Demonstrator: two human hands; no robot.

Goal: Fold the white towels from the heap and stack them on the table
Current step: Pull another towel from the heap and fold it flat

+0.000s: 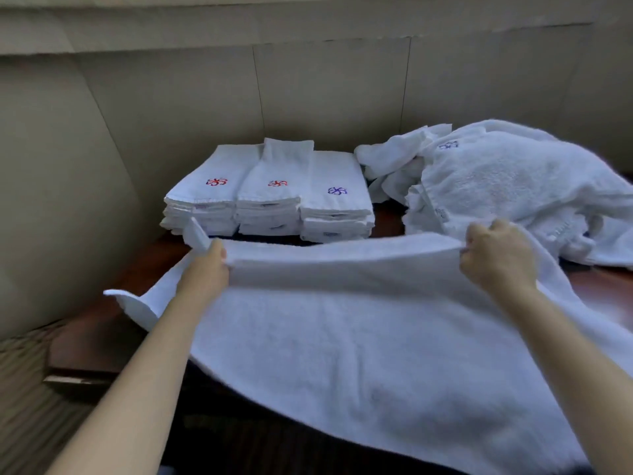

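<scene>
A large white towel (359, 337) is stretched out in front of me over the dark wooden table (113, 323). My left hand (205, 269) grips its far edge near the left corner, and my right hand (496, 255) grips the same edge further right. The edge is pulled taut between them. Behind it, at the back of the table, stand three side-by-side stacks of folded white towels (270, 193) with red and blue embroidered marks. The heap of unfolded white towels (513, 186) lies at the back right.
A beige panelled wall (308, 90) runs close behind the stacks and the heap. The table's left edge drops to a patterned carpet (24, 389) at the lower left.
</scene>
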